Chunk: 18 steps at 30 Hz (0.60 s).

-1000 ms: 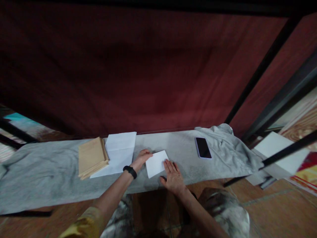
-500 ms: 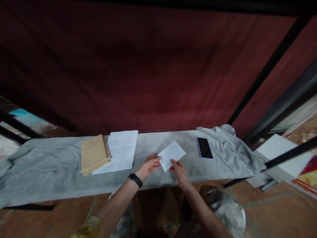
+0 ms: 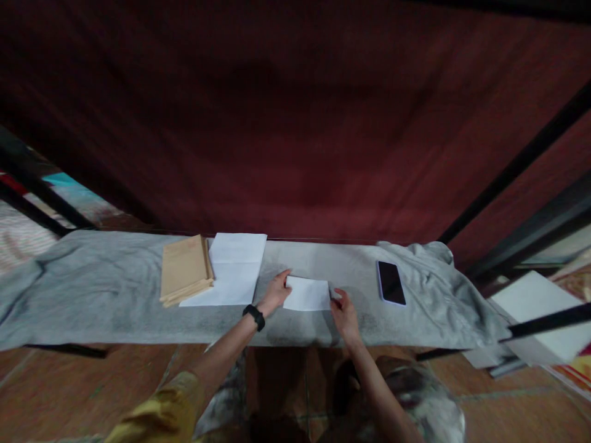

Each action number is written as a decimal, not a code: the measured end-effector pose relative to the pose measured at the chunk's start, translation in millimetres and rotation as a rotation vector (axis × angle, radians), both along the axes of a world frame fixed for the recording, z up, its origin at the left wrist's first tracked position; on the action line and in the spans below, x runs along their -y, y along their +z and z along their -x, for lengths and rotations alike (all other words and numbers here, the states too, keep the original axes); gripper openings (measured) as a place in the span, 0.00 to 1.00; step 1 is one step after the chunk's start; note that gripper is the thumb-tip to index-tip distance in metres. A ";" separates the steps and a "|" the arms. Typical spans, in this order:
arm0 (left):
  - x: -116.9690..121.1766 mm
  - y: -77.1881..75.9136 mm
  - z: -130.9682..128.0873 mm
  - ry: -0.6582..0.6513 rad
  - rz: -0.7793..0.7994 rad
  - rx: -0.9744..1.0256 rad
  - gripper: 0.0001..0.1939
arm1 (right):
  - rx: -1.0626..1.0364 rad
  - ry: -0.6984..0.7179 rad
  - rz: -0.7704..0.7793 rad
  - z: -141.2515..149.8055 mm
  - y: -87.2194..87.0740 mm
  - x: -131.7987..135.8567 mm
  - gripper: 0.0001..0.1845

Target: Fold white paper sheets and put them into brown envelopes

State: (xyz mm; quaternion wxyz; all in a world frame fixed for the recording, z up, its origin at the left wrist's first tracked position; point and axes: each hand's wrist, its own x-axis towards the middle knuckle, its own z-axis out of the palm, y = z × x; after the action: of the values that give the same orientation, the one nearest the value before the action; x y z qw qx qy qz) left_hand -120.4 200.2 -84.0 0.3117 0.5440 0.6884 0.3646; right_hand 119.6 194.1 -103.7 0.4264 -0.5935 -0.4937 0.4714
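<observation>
A small white folded sheet of paper (image 3: pixel 306 295) lies level, its long side running left to right, low over the grey cloth. My left hand (image 3: pixel 276 291), with a black band on the wrist, grips its left edge between thumb and fingers. At the opposite edge, my right hand (image 3: pixel 343 312) pinches the paper with curled fingers. Left of my hands, a stack of brown envelopes (image 3: pixel 185 268) rests partly on larger white sheets (image 3: pixel 237 266) that show a crease across them. A phone (image 3: pixel 391 283) with a dark screen and pale purple case lies to the right.
The grey cloth (image 3: pixel 115 286) covers a long, narrow bench, bunched up at its right end. Dark red fabric (image 3: pixel 295 135) hangs behind it. Black metal bars (image 3: pixel 521 160) slant at both sides. White boards (image 3: pixel 535 307) stand low at the right, above the tiled floor (image 3: pixel 133 375).
The folded paper has turned from a diagonal tilt to level. My right hand has shifted from its lower edge to its right edge, and my left hand keeps the left side. The camera view has shifted slightly.
</observation>
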 end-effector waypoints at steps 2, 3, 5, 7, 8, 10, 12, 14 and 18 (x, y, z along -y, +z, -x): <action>6.0 -0.2 -4.7 0.008 -0.034 -0.142 0.30 | 0.268 0.075 -0.084 3.3 0.4 3.3 0.21; 10.6 -0.9 -8.6 0.007 -0.052 -0.254 0.30 | 0.389 0.109 -0.117 4.7 0.7 4.8 0.21; 21.6 -4.2 -18.4 -0.030 -0.103 -0.519 0.27 | 0.538 0.167 -0.151 6.1 1.4 5.8 0.21; 32.5 -10.4 -29.2 -0.121 -0.154 -0.702 0.24 | 0.606 0.214 -0.168 5.7 1.8 4.2 0.22; 37.1 -14.3 -34.2 -0.167 -0.175 -0.749 0.24 | 0.620 0.229 -0.168 4.9 1.7 2.5 0.22; 44.2 -22.8 -42.1 -0.222 -0.201 -0.799 0.27 | 0.626 0.257 -0.156 2.6 1.3 -1.2 0.21; 48.5 -30.0 -46.9 -0.215 -0.209 -0.832 0.30 | 0.618 0.282 -0.142 -0.1 0.7 -4.0 0.21; 50.5 -34.4 -49.3 -0.200 -0.211 -0.851 0.31 | 0.619 0.312 -0.138 -2.8 0.6 -5.0 0.21; 51.5 -34.9 -51.6 -0.195 -0.204 -0.836 0.32 | 0.726 0.296 -0.229 -3.4 3.7 -4.1 0.19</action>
State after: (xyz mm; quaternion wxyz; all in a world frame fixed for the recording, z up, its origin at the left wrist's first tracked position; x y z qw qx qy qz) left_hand -68.8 148.7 -118.9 -0.0160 0.7351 0.6613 0.1483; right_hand 123.0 198.2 -99.9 0.2153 -0.5927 -0.7415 0.2293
